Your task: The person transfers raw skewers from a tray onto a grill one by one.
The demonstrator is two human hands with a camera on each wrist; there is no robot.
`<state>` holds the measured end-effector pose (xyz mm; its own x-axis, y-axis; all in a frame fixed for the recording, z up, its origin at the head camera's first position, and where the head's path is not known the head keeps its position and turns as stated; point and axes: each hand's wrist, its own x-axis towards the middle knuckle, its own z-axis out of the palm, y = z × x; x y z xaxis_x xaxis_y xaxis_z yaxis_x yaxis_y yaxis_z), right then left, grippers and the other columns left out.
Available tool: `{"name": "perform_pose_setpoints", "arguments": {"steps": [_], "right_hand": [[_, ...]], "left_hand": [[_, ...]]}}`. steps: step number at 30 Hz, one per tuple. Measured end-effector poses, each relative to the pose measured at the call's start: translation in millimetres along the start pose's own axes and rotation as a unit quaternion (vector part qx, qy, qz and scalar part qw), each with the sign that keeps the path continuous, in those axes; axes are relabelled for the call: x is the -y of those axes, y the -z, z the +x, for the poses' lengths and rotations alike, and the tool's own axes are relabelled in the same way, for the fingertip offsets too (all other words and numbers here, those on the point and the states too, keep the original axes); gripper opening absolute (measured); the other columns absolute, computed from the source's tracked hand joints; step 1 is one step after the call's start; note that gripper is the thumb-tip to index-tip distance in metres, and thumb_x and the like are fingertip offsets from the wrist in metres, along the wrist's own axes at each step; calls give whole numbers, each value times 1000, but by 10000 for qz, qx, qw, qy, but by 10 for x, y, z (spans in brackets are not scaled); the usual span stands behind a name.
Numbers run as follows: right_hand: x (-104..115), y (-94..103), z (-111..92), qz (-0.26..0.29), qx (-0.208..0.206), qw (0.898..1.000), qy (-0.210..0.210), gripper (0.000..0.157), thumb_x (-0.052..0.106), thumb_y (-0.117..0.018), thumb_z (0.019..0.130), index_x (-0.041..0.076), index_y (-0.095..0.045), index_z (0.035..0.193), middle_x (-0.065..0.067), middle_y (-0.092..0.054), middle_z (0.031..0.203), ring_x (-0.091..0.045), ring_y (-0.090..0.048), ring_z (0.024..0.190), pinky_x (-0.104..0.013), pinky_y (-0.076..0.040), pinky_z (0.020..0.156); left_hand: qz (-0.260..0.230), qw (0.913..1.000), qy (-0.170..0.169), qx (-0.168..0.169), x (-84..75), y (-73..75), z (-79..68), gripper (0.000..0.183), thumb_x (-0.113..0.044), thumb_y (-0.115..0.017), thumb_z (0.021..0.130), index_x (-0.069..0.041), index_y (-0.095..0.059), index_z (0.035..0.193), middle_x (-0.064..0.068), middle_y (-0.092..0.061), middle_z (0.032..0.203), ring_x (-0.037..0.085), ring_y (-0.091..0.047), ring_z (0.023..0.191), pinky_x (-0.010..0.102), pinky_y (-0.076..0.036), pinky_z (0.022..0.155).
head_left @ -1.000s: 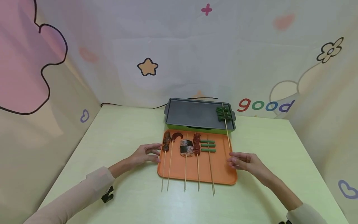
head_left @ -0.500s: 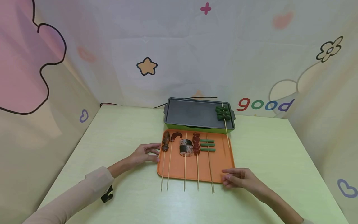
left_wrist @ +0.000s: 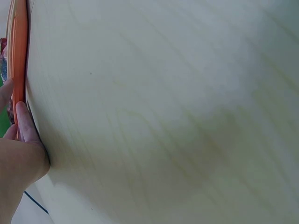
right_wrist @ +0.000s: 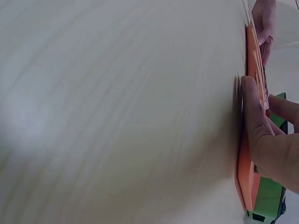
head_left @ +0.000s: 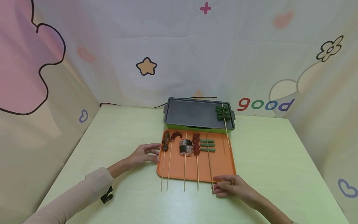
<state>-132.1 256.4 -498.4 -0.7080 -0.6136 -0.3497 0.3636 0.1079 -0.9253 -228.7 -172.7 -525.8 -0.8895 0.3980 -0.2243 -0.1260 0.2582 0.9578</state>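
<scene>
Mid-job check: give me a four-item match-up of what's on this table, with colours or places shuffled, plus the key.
1. Tray
2. Pan
3. Dark green skewer
4. Black-and-white skewer

A. Between the curled skewer and the red skewer
B. Orange
C. On the pan's right end, stick jutting past the near edge
D. Grey top, green base

Pairs: 1-B, 2-D, 3-C, 4-A

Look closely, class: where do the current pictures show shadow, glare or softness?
Head view: pale sheen on the table below the orange tray, with fine detail on the skewers soft; left wrist view: broad, soft-edged shadow across the table; right wrist view: soft shadow beside the tray, paler patch at far left.
</scene>
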Motion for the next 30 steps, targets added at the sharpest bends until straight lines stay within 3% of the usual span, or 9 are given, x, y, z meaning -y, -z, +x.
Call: {"name": "perform_pose_setpoints", "arguments": {"steps": [8, 17, 30], "right_hand": [[-20, -120, 18, 494, -167, 9985, -143, 70, 10, -62, 102, -25, -23, 148, -27, -69, 127, -22, -73, 111, -32, -58, 95], [63, -127, 38, 221, -558, 9982, -64, 69, 7, -66, 99, -22, -29, 149, -16, -75, 116, -17, -75, 104, -30, -60, 91], [65, -70, -63, -14, -617, 9981, -35, 71, 11, -69, 98, -18, -31, 150, -15, -73, 118, -18, -74, 105, -29, -60, 91]], "left_hand": [[9, 9999, -96, 107, 21, -27, 4, 68, -5, -78, 89, -1, -48, 150, 23, -60, 142, 18, -65, 116, 19, -54, 91], [-36, 10000, -50, -14, -8, -26, -2, 69, -2, -79, 87, 0, -49, 149, 23, -60, 142, 18, -65, 113, 19, -55, 88], [-42, 10000, -88, 9, 2, 3, 5, 69, -4, -78, 88, 0, -48, 150, 23, -59, 143, 20, -65, 116, 19, -56, 88]]}}
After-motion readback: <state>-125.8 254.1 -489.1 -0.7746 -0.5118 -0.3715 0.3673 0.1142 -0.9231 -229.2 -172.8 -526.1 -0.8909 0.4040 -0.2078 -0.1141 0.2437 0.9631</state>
